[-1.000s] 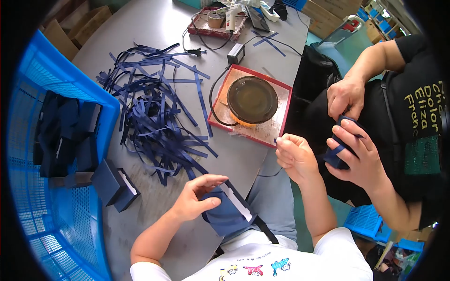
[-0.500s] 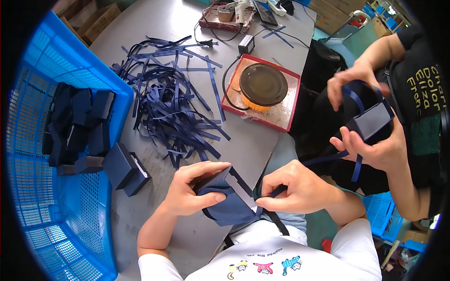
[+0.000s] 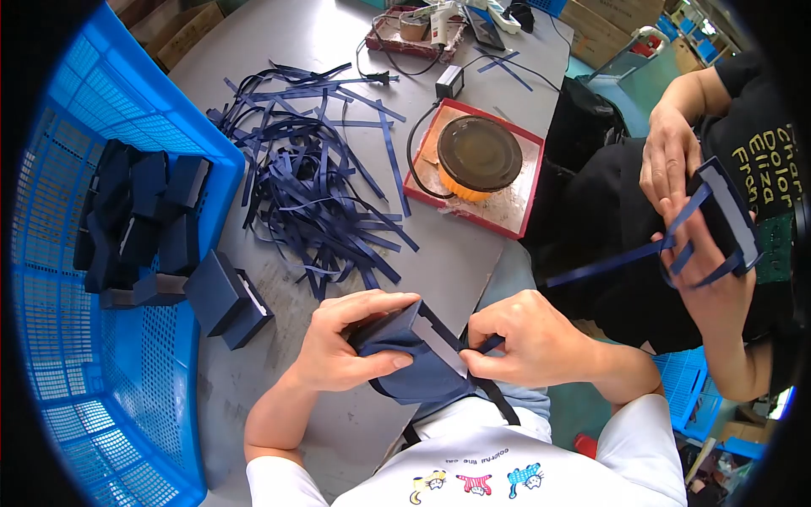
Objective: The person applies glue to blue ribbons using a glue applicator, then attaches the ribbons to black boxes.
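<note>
A navy blue box with a pale inner strip along its edge is tilted in front of my shirt. My left hand grips it from the left, thumb on the near face and fingers over the top. At the box's right edge my right hand is closed in a pinch on a dark blue ribbon, of which only a short piece shows. Part of the ribbon is hidden by my fingers. Two more navy boxes lie on the table left of my left hand, leaning together.
A blue plastic basket with several navy boxes stands on the left. Loose ribbons are heaped on the grey table. Behind lies a red-edged tray with a round dark-topped pot. On the right, a co-worker's hands hold another ribboned box.
My hands stay almost in place, the box turning only slightly. The co-worker's box has been turned and moved right, with one hand now laid over the ribbon.
</note>
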`<act>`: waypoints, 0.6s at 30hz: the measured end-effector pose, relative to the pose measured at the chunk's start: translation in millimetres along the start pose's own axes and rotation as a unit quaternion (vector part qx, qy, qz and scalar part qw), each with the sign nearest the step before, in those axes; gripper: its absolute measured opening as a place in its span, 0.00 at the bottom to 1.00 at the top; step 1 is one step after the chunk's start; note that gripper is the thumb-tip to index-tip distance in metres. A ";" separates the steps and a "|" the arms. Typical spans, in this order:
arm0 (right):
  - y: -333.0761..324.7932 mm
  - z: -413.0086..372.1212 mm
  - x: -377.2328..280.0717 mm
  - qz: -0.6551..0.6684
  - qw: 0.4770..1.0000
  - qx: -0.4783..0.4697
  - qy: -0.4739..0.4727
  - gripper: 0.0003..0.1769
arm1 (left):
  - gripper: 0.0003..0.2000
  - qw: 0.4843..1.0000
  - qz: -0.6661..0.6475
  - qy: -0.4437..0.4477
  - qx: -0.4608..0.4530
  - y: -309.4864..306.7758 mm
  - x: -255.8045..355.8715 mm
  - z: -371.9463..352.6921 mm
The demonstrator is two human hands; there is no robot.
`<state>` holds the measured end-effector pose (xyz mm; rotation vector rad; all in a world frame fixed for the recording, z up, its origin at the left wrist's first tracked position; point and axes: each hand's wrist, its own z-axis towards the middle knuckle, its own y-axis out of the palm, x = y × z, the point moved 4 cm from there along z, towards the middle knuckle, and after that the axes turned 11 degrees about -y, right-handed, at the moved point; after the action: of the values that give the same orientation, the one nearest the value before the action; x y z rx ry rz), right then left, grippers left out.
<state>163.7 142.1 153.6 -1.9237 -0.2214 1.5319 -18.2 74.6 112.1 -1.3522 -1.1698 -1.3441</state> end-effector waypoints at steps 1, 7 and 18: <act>1.1 0.0 2.2 0.000 1.000 0.001 0.000 0.11 | 0.26 1.000 0.013 0.002 0.000 0.3 -0.4 -0.2; -23.2 -4.0 16.7 0.049 0.973 0.143 -0.173 0.14 | 0.25 0.989 -0.136 -0.048 0.040 -2.2 -14.9 1.6; 40.5 -19.0 73.0 0.593 0.732 0.322 0.095 0.10 | 0.24 0.994 -0.064 -0.062 0.069 0.5 -27.3 9.2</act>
<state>192.3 140.9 72.9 -1.5551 1.7165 1.6823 -15.4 82.5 84.5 -1.2953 -1.4278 -1.2572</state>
